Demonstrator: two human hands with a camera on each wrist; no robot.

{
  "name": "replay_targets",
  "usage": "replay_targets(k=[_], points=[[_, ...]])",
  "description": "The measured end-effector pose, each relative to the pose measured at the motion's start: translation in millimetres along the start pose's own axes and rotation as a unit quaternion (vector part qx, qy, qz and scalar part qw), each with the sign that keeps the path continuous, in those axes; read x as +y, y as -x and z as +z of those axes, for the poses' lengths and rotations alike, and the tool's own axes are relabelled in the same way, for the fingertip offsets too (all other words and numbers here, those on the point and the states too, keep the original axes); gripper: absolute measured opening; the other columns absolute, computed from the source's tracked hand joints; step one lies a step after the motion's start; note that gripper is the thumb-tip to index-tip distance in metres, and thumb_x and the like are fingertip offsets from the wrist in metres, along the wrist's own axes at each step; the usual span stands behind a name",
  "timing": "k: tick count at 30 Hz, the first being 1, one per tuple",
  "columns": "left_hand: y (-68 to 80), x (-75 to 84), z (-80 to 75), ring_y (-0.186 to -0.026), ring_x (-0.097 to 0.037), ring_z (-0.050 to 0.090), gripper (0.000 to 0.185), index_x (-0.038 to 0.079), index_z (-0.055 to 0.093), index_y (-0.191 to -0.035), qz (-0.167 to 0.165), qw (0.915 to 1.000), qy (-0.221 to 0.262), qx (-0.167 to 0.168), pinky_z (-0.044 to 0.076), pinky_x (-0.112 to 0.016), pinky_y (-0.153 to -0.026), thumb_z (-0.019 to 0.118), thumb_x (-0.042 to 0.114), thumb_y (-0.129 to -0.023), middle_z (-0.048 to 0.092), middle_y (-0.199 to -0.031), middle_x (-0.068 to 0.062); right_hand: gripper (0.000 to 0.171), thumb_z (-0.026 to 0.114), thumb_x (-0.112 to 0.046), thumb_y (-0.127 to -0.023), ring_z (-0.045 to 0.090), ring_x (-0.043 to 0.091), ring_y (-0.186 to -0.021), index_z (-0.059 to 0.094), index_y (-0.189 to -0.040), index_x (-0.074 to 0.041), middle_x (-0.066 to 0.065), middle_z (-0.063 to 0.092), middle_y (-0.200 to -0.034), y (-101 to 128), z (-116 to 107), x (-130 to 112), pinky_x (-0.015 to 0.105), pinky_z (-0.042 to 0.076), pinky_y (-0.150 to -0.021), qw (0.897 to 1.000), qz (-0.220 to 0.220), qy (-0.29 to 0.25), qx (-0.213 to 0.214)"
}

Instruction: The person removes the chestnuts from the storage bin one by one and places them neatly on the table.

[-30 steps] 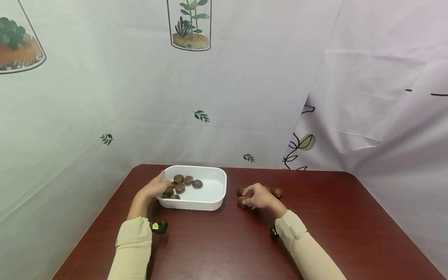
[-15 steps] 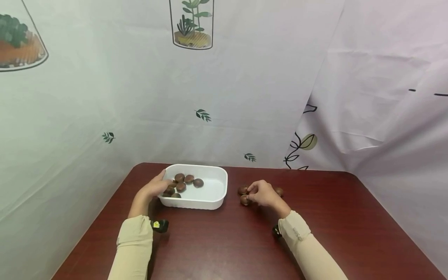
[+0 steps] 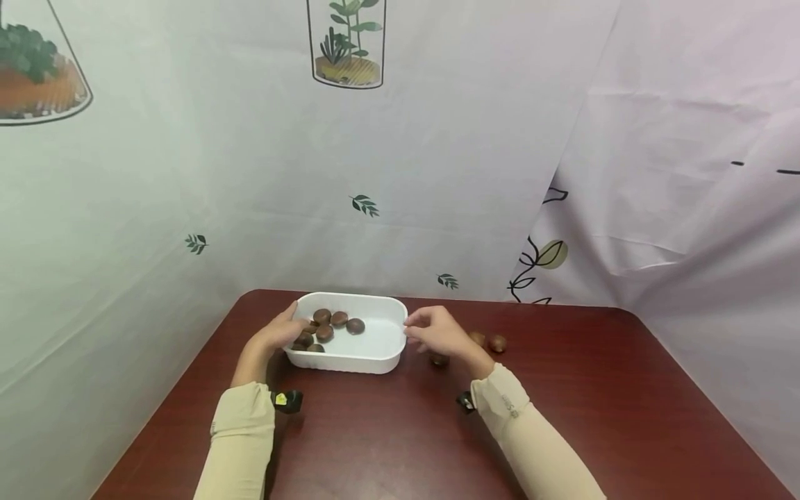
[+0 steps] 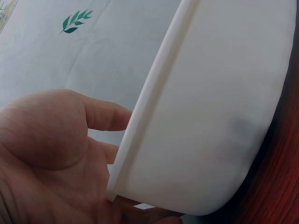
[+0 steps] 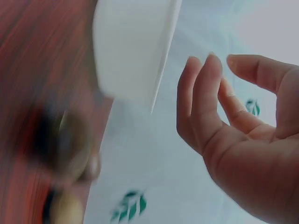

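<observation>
My left hand point(image 3: 275, 335) grips the left end of a white plastic tray point(image 3: 390, 364), with a finger reaching over its rim onto the chestnuts inside. In the left wrist view, fingers curl round the rim and lower corner of the tray point(image 4: 201, 107). Several brown chestnuts point(image 3: 355, 326) lie in its left half. My right hand point(image 3: 442, 332) hovers at the tray's right rim, fingers loosely bent. The right wrist view has nothing showing between the thumb and fingertips of this hand point(image 5: 233, 126). One loose chestnut point(image 3: 439, 360) lies partly hidden beneath it.
Two more chestnuts, one nearer point(image 3: 477, 338) and one further right point(image 3: 497, 344), lie on the dark red table point(image 3: 387, 437). A printed white cloth backdrop point(image 3: 450, 173) rises behind and beside the table. Blurred chestnuts point(image 5: 70, 144) show below the right hand.
My right hand has left the loose chestnuts and moved leftward to the tray's right rim. My left hand keeps its place on the tray.
</observation>
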State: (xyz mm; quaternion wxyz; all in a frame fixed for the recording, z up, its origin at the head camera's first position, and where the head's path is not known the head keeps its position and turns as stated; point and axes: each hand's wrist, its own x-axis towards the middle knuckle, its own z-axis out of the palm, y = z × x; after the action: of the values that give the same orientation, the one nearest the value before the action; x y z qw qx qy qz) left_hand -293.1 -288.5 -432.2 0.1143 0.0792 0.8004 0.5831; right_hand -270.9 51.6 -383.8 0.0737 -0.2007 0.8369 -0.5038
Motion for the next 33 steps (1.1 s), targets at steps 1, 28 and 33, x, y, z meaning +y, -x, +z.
replay_targets(k=[1,28,33], points=[[2.9,3.6,2.1,-0.096,-0.031,0.063,0.052,0.017,0.042,-0.149,0.004,1.0000,-0.002,-0.002,0.054,-0.040,-0.072,0.055,0.016,-0.099,0.059,-0.130,-0.020,0.021,0.065,-0.004,-0.091,0.070,0.029,-0.075,0.067,-0.107,0.010,0.022,0.070,-0.097,-3.3,5.9,-2.6,0.039,0.059,-0.064,1.000,-0.005,-0.014,-0.004],[24.3,29.6,12.9,-0.134,-0.052,0.033,0.077,0.002,-0.006,-0.157,-0.121,0.9830,-0.123,0.062,0.044,-0.066,-0.089,0.040,0.023,-0.099,0.017,-0.155,-0.035,0.035,0.067,-0.006,-0.086,0.051,0.007,-0.052,0.065,-0.120,0.005,-0.001,0.058,-0.064,-69.9,123.5,-22.1,0.019,0.046,-0.056,0.994,0.064,-0.022,-0.081],[25.6,29.7,10.2,-0.134,-0.053,0.032,0.079,0.003,-0.007,-0.157,-0.126,0.9817,-0.128,0.062,0.044,-0.065,-0.086,0.041,0.026,-0.099,0.012,-0.157,-0.034,0.043,0.069,-0.005,-0.084,0.068,0.020,-0.093,0.062,-0.125,0.005,0.009,0.062,-0.119,-77.0,132.1,-24.3,0.029,0.056,-0.078,0.988,0.096,-0.073,-0.096]])
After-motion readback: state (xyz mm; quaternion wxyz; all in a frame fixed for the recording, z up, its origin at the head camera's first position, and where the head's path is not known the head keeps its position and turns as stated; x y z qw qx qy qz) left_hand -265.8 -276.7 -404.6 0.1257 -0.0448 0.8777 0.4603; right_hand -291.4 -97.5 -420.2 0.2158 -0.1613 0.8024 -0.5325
